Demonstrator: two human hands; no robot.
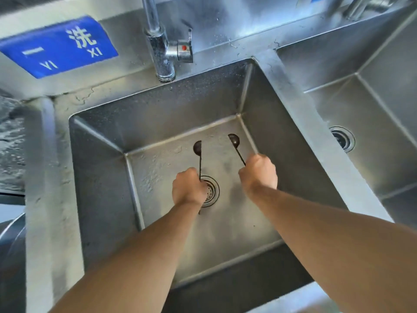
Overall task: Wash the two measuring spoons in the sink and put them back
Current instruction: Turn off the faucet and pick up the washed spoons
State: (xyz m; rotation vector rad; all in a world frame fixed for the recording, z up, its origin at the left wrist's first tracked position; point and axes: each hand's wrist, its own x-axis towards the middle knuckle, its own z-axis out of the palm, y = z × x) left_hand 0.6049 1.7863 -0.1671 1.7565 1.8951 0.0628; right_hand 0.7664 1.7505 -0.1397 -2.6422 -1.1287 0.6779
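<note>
Left hand [188, 187] and right hand [259, 173] each grip a measuring spoon [197, 147] [234, 140] by thin handles over the sink [158, 109] drain [212, 190]; wet slip likely.

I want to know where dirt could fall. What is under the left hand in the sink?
Under the left hand lies the round drain strainer on the sink floor. Only its right part shows; the hand covers the rest.
</note>
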